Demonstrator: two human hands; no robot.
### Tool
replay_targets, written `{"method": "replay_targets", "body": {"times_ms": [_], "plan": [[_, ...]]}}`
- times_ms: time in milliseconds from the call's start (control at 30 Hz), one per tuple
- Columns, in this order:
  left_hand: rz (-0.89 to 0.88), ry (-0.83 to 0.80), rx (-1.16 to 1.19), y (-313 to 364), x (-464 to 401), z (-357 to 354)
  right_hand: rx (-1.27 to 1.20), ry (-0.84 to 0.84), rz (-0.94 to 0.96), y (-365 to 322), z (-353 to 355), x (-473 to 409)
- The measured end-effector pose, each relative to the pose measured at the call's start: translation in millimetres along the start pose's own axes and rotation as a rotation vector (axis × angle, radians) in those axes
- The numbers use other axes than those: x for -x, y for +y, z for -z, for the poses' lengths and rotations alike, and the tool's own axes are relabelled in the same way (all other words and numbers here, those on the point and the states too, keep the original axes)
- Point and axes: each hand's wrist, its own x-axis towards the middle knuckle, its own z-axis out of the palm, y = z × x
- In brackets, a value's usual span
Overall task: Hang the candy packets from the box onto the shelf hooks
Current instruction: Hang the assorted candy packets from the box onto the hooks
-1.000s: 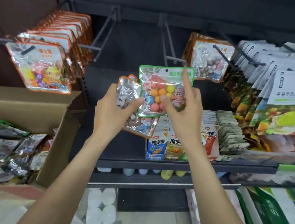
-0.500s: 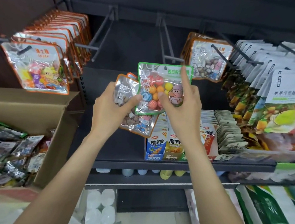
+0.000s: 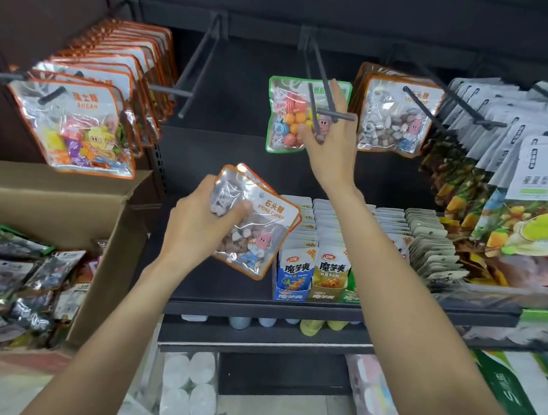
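My right hand (image 3: 332, 138) holds a green-edged packet of coloured ball candies (image 3: 289, 116) up behind the front end of a bare double-prong shelf hook (image 3: 326, 110); the prongs cross in front of the packet and my fingers. Lower down, my left hand (image 3: 201, 226) grips a small stack of orange-edged stone candy packets (image 3: 256, 226) by their left side, tilted. The open cardboard box (image 3: 60, 195) at the left holds several more packets (image 3: 7, 285).
Orange-edged sugar packets (image 3: 79, 121) fill the left hook. Another bare hook (image 3: 193, 69) stands between it and the green packet. Stone candy packets (image 3: 394, 118) hang to the right, then rows of grey and white snack bags (image 3: 520, 161). Small snack boxes (image 3: 312, 274) line the shelf below.
My right hand has lifted the green packet up and right to the bare hook. My left hand has dropped lower with the stone candy packets, and the two hands have come apart.
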Motion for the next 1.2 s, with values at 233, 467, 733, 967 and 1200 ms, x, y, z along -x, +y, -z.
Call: {"method": "replay_targets", "body": {"times_ms": [233, 467, 733, 967, 1200], "plan": [[0.025, -0.142, 0.372, 21.1, -3.0, -26.1, -0.257, -0.013, -0.139, 4.0, 47.3, 71.8], [0.096, -0.218, 0.743, 51.5, 6.5, -71.5, -0.299, 0.051, -0.269, 13.9, 74.1, 133.9], [-0.267, -0.278, 0.754, 86.5, 5.2, -104.5, -0.393, 0.281, -0.087, 30.6, 107.7, 132.5], [-0.434, -0.31, 0.583, 119.4, -10.3, -120.5, -0.289, 0.201, 0.007, 48.6, 143.4, 105.1], [-0.383, -0.303, 0.612, 125.1, -10.2, -133.8, -0.441, 0.158, -0.088, 48.2, 174.1, 63.7]]}}
